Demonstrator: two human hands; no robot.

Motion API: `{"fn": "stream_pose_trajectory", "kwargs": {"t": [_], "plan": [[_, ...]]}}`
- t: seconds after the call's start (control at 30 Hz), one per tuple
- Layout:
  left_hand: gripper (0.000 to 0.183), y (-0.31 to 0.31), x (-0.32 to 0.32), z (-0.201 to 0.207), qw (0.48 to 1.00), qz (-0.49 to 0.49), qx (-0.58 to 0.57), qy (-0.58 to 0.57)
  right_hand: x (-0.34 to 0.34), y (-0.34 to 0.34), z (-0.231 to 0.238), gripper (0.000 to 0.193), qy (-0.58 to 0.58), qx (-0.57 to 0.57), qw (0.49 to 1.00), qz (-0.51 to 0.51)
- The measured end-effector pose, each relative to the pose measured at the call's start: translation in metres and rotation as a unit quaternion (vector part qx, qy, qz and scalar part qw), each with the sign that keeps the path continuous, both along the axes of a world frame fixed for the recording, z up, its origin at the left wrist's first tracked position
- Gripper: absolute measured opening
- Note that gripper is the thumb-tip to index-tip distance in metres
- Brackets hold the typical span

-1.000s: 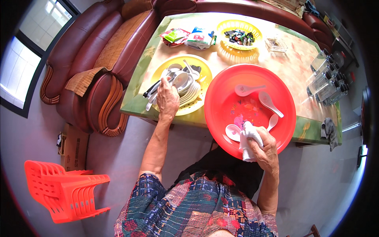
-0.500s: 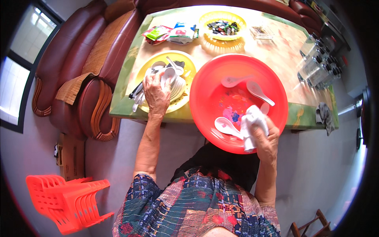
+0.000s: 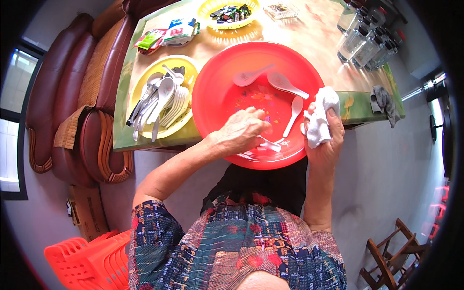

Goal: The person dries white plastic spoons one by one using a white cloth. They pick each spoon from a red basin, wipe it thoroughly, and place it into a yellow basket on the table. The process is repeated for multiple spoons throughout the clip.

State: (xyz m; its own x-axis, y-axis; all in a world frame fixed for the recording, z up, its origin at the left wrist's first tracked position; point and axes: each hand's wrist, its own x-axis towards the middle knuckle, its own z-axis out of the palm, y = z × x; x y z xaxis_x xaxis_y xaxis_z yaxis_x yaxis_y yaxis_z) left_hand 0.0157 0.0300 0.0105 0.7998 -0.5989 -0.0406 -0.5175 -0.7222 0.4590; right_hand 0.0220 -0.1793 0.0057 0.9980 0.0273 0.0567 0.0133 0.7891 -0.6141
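My left hand (image 3: 243, 129) reaches over the near part of a red plastic basin (image 3: 212, 104), its fingers curled closed at a white soup spoon (image 3: 271, 145) that they partly cover. A crumpled white cloth (image 3: 321, 116) is gripped in my right hand (image 3: 331, 143) at the basin's right rim. Inside the basin lie more pale spoons: a slim one (image 3: 293, 116) beside the cloth, a wide one (image 3: 286, 86) farther back, and another (image 3: 253, 76) at the far left. To the left, a yellow plastic basket (image 3: 138, 92) holds several white spoons (image 3: 164, 92) and other cutlery.
Snack packets (image 3: 179, 33) and a yellow bowl (image 3: 208, 20) of small wrapped pieces stand farther back on the table (image 3: 338, 82). Clear bottles with dark caps (image 3: 365, 46) cluster at the right. A grey rag (image 3: 383, 102) hangs over the table edge. Red stacked chairs (image 3: 92, 261) are at lower left.
My left hand has left the yellow basket and come across to the spoon in the basin. My right hand has moved the cloth to the basin's right rim, uncovering the slim spoon. The view has shifted.
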Motion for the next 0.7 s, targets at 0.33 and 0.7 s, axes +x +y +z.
{"fn": "stream_pose_trajectory", "kwargs": {"t": [0.33, 0.7], "plan": [[0.024, -0.027, 0.029, -0.013, 0.986, -0.009, 0.034, 0.166, -0.003, 0.002, 0.001, 0.027, 0.005, -0.018, 1.000, -0.006], [0.018, 0.033, 0.073, -0.013, 0.892, 0.211, -0.272, 0.292, -0.005, 0.007, 0.007, 0.028, 0.014, -0.060, 0.997, -0.036]]}}
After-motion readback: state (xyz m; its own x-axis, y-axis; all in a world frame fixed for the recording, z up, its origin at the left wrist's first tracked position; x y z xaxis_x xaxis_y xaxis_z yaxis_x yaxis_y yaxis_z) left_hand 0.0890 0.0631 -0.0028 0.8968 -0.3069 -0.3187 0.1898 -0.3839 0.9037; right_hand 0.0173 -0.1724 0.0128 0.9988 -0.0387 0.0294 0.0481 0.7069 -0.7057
